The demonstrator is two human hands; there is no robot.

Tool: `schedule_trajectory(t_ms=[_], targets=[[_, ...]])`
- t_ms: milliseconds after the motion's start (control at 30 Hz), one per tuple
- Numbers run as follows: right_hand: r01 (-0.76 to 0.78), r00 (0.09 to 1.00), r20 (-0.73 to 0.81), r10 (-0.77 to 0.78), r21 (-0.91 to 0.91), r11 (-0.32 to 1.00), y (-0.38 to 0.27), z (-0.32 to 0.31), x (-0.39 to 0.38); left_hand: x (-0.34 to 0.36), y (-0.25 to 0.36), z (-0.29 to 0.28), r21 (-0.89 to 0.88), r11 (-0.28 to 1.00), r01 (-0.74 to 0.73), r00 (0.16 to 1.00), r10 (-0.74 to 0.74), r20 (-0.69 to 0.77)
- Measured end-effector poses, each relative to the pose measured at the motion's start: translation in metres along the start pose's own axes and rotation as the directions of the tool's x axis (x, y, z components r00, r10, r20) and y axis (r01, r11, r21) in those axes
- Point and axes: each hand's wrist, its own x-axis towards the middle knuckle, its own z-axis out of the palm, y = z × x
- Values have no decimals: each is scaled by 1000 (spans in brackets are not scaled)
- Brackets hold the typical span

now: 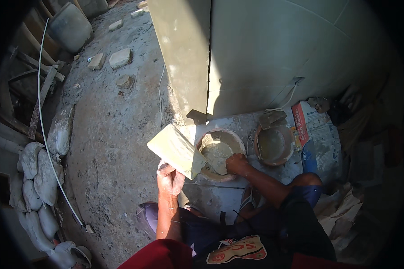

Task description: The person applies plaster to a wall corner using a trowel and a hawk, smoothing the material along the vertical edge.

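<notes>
Left grip (169, 179) is clasping the board (175, 150), best held level; right grip (236, 164) is curling at the bowl (231, 133), hold unclear.

Rough grey floor (112, 179) (paler beneath the two round basins (243, 145)) with pale blocks (120, 58) and white sacks (47, 177).

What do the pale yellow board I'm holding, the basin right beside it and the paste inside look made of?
Board: perhaps plastic or foam, matte; evenly pale, with smears.
Basin: possibly plastic or clay, dull; thick, rounded rim, but pale crust hides much.
Paste: likely plaster or cement mix; greyish and smeared up the walls.
</notes>
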Motion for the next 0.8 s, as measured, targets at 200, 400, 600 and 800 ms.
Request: schedule_trajectory(t_ms=[200, 400, 600, 800], targets=[[104, 994, 20, -107, 102, 989, 64, -99, -64, 13, -3, 1, -71, 997, 4, 1000, -2, 24], [128, 976, -206, -67, 296, 947, 116, -190, -172, 20, -4, 5, -136, 981, 139, 990, -136, 34], [487, 734, -668, -120, 395, 779, 111, -181, -186, 54, -33, 52, -151, 936, 317, 947, -303, 110], [725, 355, -928, -109, 200, 659, 81, -172, -130, 82, -48, 118, -479, 833, 277, 954, -178, 243]])
